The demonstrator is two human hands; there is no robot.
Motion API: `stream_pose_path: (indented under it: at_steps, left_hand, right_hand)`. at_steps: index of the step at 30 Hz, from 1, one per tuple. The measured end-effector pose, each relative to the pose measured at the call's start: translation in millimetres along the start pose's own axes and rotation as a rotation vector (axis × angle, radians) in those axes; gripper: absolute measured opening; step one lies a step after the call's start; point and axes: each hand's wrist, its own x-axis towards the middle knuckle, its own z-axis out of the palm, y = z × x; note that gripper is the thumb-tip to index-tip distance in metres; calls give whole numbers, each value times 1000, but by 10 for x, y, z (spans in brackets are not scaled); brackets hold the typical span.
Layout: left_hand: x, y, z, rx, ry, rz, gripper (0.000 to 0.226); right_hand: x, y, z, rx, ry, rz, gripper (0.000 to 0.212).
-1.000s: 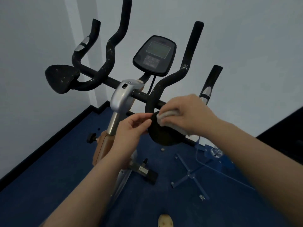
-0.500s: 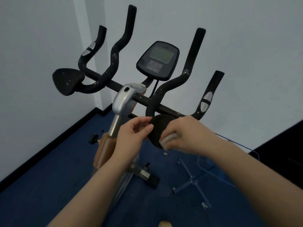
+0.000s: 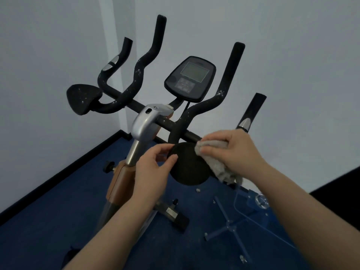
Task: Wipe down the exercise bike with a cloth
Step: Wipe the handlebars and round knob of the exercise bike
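The right hand [image 3: 236,151] is moving back up the right elbow pad [image 3: 190,166] of the exercise bike [image 3: 148,121]: half a second ago it was working at the pad's near lower edge, and it is now pressing the cloth [image 3: 216,158] against the pad's far upper right edge, just below the handlebar crossbar [image 3: 187,133]. This return to the pad's far side reads as a repeated scrubbing stroke, so the pad is judged to be still in hand and not yet finished. The right fingers [image 3: 208,151] are curling over the bunched cloth and holding it; a loose tail of the cloth is hanging off the pad's right side. The left hand [image 3: 153,166] is steadying the pad at its left rim, with thumb and fingertips pinching the edge in a narrow grip, much as in the earlier frames. The pad's black face is showing few specks, whereas the left elbow pad [image 3: 83,98], well to the left of the right pad, and the foam handlebar grips [image 3: 140,75] above it are carrying white specks. The console [image 3: 190,77] is standing above and behind the pad, untouched by either hand. By this evidence the larger part of the wipe-down is remaining. The view is also sitting slightly closer than in the earlier frame.
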Motion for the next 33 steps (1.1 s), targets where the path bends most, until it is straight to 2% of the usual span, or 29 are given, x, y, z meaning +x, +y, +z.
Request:
stream_pose_path:
  at_steps: [1,2,5,6,7,9,11,15,18,20,23,26,28,30,33]
  left_hand:
    - [-19,5,24,11,15,4,24]
    - [-31,9,49,27,30,10,24]
    - [-31,30,140,90,107,30,27]
    - [-19,40,183,122,148,49,28]
    - [-1,55,239,157,188,76,28]
    - [55,98,364,238,239,133,28]
    - [125,136,514,348,276,178,28]
    - [200,130,710,572,416,177,22]
    - [195,86,761,629,511,171,21]
    - [186,64,755,642,515,173,21]
    - [188,55,743,642,498,194,21]
    - [189,37,734,610,507,233,17]
    - [197,9,731,592,506,257,16]
    - [203,-11,724,579,506,282,17]
    - [213,-22,708,592,470,299,17]
  right_hand:
    - [-43,37,41,28,65,-6,13]
    - [-92,66,50,21,42,-25,13]
    - [-162,114,-154,-78,-351,-95,15]
    - [-137,149,-260,-68,-367,-103,16]
    - [-92,208,-360,-23,-285,-91,16]
    - [48,365,-493,47,15,-35,16]
    - [217,483,-522,30,154,5,18]
    - [522,519,-325,-66,115,-134,20]
    - [716,466,-109,-102,114,-309,15]
    - [799,440,31,-165,53,-379,14]
    - [868,487,135,-180,-31,-304,13]
    - [992,593,-8,-363,-40,-108,10]
    - [993,599,-89,-257,97,-62,9]
    - [925,502,-31,-97,190,-139,10]
    - [824,392,179,-79,29,-103,7]
